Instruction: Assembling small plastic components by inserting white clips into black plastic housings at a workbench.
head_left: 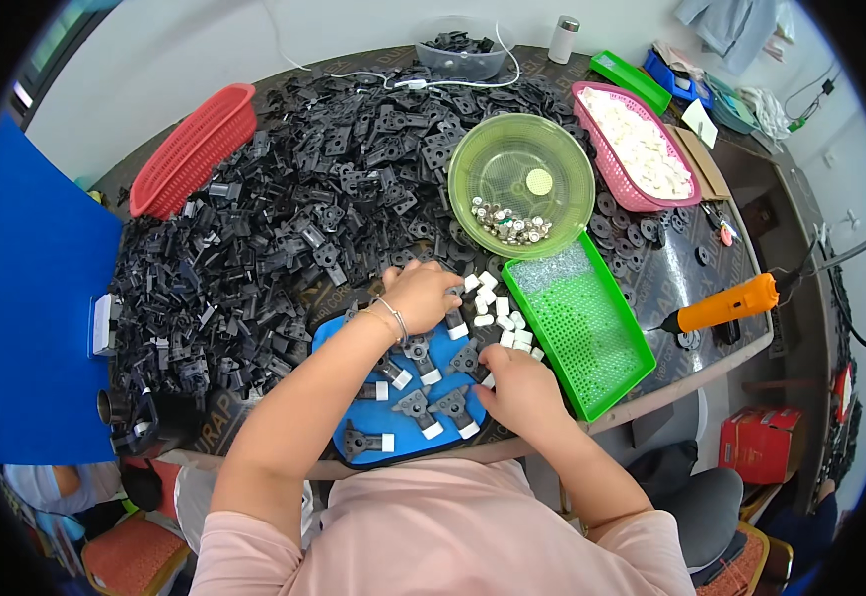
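Observation:
A blue mat (415, 350) lies in front of me, with several black plastic parts (414, 405) on it, each with a white block on its end. My left hand (418, 295) curls its fingers over one white-ended black plastic part at the mat's far right. Lower down, my right hand (524, 385) pinches another black plastic part (466, 359) with a white end near the thumb; its fingertips are partly hidden. Loose white blocks (503, 307) are scattered just beyond the right hand, next to the green tray (620, 397).
Heaped black parts (324, 159) cover the table's left and back. A yellow-green basket (574, 149) holds small metal pieces; a pink basket (671, 201) holds white parts. An orange electric screwdriver (726, 305) hangs at the right. A red basket (187, 149) stands at the left.

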The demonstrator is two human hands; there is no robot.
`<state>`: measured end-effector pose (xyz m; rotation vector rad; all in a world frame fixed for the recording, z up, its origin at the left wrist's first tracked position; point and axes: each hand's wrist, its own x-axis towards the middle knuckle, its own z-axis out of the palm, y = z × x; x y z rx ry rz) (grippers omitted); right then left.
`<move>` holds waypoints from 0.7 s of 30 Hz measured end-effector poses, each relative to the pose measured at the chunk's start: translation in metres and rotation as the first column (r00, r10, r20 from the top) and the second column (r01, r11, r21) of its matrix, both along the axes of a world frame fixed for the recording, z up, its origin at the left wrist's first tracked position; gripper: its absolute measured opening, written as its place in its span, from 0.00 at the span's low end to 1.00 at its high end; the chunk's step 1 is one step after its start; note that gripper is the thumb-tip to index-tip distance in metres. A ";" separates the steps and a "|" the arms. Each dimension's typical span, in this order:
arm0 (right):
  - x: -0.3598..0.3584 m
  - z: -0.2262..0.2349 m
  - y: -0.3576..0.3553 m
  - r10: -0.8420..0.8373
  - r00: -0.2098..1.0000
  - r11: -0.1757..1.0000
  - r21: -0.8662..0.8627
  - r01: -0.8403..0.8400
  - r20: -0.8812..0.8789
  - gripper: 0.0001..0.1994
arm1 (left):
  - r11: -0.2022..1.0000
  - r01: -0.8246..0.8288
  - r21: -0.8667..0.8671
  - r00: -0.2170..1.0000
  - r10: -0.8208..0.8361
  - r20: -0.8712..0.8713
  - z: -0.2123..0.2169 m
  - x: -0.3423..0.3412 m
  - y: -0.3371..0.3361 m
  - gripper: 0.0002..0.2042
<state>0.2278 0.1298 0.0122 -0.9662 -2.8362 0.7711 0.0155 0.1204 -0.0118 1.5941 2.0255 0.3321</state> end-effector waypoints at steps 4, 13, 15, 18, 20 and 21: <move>0.002 -0.009 -0.010 -0.043 0.995 0.992 -0.125 0.031 -0.095 0.17 | 0.995 0.034 0.097 0.990 -0.020 -0.142 0.005 0.003 -0.005 0.17; 0.005 -0.021 -0.009 -0.096 0.967 0.965 -0.259 0.034 -0.234 0.15 | 0.892 -0.010 0.452 0.991 0.071 -0.118 0.031 -0.013 -0.068 0.14; 0.003 -0.017 -0.010 -0.091 0.976 0.976 -0.215 0.047 -0.199 0.15 | 0.891 0.001 0.453 0.987 0.071 -0.143 0.033 -0.011 -0.095 0.10; 0.000 0.006 -0.014 -0.007 0.989 0.990 -0.141 -0.014 -0.151 0.16 | 0.926 0.051 0.374 0.989 0.007 -0.151 0.036 0.017 -0.134 0.12; -0.001 0.014 -0.018 0.076 0.988 0.990 -0.111 -0.091 -0.133 0.16 | 0.927 0.083 0.365 0.989 -0.031 -0.147 0.035 0.039 -0.147 0.16; -0.001 0.014 -0.020 0.134 0.981 0.982 -0.113 -0.150 -0.142 0.17 | 0.928 0.087 0.361 0.989 -0.037 -0.143 0.035 0.048 -0.148 0.17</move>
